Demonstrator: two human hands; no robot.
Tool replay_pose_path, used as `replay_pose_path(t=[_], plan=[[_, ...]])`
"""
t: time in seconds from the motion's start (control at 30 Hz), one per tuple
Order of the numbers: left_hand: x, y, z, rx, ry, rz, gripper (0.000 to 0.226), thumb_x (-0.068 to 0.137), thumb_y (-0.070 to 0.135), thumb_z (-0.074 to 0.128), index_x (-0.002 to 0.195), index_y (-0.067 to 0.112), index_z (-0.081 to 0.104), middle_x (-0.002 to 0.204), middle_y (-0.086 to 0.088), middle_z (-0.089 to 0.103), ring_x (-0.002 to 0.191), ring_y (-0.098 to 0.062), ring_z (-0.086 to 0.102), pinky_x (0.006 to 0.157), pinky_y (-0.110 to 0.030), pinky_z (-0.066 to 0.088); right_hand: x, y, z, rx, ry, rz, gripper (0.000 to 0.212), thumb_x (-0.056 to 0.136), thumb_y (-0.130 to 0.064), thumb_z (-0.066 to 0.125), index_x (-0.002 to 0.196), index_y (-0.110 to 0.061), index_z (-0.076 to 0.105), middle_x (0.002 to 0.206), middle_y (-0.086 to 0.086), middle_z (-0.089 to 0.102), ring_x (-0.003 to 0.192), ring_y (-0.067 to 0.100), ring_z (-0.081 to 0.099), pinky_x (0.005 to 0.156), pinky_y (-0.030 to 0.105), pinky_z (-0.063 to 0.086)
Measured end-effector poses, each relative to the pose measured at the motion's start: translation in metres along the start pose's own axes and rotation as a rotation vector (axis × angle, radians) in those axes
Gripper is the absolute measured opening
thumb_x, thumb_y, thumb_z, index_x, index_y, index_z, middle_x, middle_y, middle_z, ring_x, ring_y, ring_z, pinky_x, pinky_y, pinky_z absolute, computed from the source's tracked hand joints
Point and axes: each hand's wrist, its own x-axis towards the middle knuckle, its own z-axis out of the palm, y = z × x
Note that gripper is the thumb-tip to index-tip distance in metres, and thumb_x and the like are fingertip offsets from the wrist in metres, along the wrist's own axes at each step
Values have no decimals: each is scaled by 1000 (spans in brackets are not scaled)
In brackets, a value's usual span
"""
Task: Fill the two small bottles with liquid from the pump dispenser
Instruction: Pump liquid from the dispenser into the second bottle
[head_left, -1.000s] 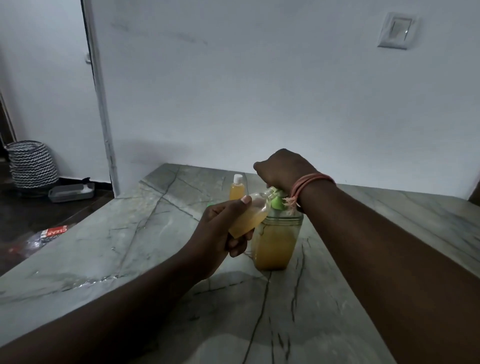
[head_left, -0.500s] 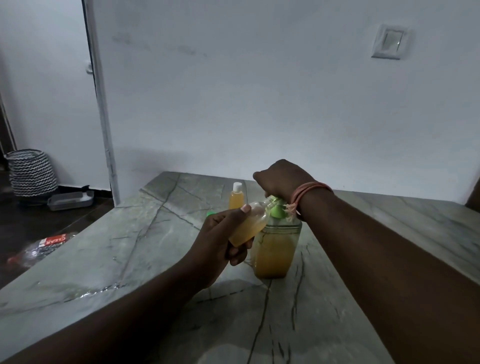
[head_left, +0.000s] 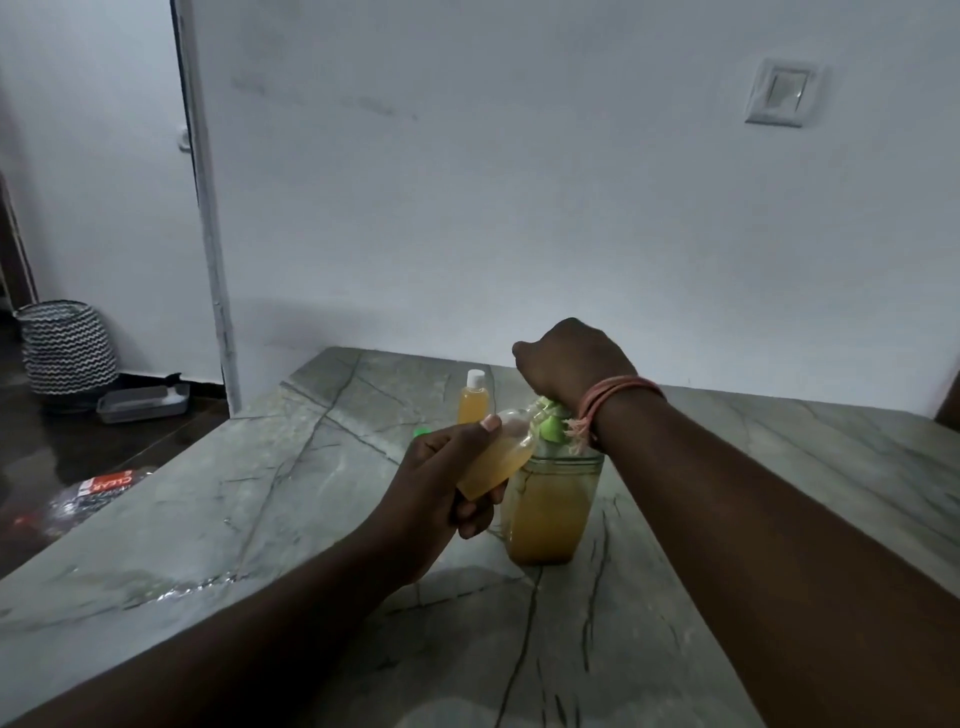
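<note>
The left hand (head_left: 441, 483) grips a small bottle (head_left: 496, 460), tilted, its mouth at the green pump dispenser (head_left: 553, 483). The right hand (head_left: 569, 361), fingers curled, seems to press the pump head; the contact is hidden. A second, capped bottle (head_left: 474, 397) stands just behind on the marble table (head_left: 260, 493). A floor wrapper (head_left: 104, 486) reads "CLEAR".

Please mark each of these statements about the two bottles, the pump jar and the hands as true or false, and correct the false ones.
1. The left hand holds a small bottle tilted toward the pump. True.
2. The right hand rests flat on the table. False: it is on top of the green pump.
3. The second small bottle lies on its side. False: it stands upright, capped.
4. The pump dispenser contains orange liquid. True.
</note>
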Motion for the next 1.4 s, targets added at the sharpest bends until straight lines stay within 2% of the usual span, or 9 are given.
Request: replay_pose_path(t=[0.2, 0.4, 0.5, 0.6, 0.73, 0.87, 1.13, 1.23, 1.4], plan=[[-1, 3, 2, -10, -9, -14, 34, 98, 45, 61, 110, 17, 75, 69, -14, 55, 46, -13, 41, 42, -24, 38, 1, -8, -4, -23, -93, -2, 18, 74, -29, 52, 72, -16, 63, 75, 2, 69, 68, 21, 63, 56, 26, 42], [-1, 2, 3, 29, -49, 30, 29, 96, 43, 65, 104, 16, 75, 71, -11, 58, 46, -11, 44, 43, -23, 41, -4, 0, -3, 59, -23, 88, 8, 72, -18, 54, 72, -14, 61, 77, 5, 65, 67, 23, 59, 56, 25, 40], [-2, 5, 4, 23, -48, 27, 33, 95, 44, 66, 106, 14, 75, 71, -11, 58, 46, -11, 44, 43, -23, 41, -5, -4, -8, 76, -127, 92, 10, 76, -18, 52, 69, -12, 56, 77, 5, 64, 64, 22, 55, 55, 26, 39], [-1, 6, 5, 18, -43, 16, 35, 93, 46, 67, 108, 16, 75, 71, -11, 58, 47, -11, 45, 43, -23, 41, 1, -7, -19, 96, -207, 72, 20, 77, -21, 53, 78, -7, 66, 82, 7, 70, 65, 23, 59, 59, 27, 44], [-1, 4, 4, 12, -34, 7, 35, 92, 46, 67, 109, 17, 75, 71, -11, 58, 47, -11, 44, 43, -24, 41, 5, -6, -17, -44, -55, 6, 15, 73, -25, 53, 75, -14, 62, 82, 5, 67, 73, 24, 63, 61, 28, 46], [-1, 1, 3, 22, -27, 15, 30, 97, 41, 63, 106, 15, 75, 69, -10, 58, 46, -11, 45, 43, -23, 41, 5, 3, -3, -56, -81, 34, 15, 70, -23, 51, 73, -14, 63, 81, 5, 65, 72, 24, 60, 59, 27, 42], [-3, 5, 7, 52, -11, 20, 31, 93, 46, 66, 104, 19, 76, 68, -9, 59, 47, -12, 45, 43, -24, 41, 9, -2, -7, -272, 85, -99, 18, 74, -33, 57, 65, -19, 51, 66, -1, 54, 57, 17, 50, 49, 23, 31], [-1, 5, 5, 61, -9, 31, 30, 96, 42, 64, 108, 16, 75, 69, -10, 59, 47, -13, 45, 43, -24, 41, 9, 6, -2, -190, 207, -91, 24, 76, -37, 54, 61, -19, 48, 62, -2, 50, 53, 17, 45, 47, 22, 26], [-3, 1, 4, 74, -6, 40, 28, 99, 38, 62, 107, 15, 75, 67, -9, 58, 47, -13, 44, 43, -24, 40, 5, 8, 2, -183, 163, -66, 22, 76, -34, 54, 62, -18, 50, 63, 0, 53, 54, 18, 47, 47, 23, 26]])
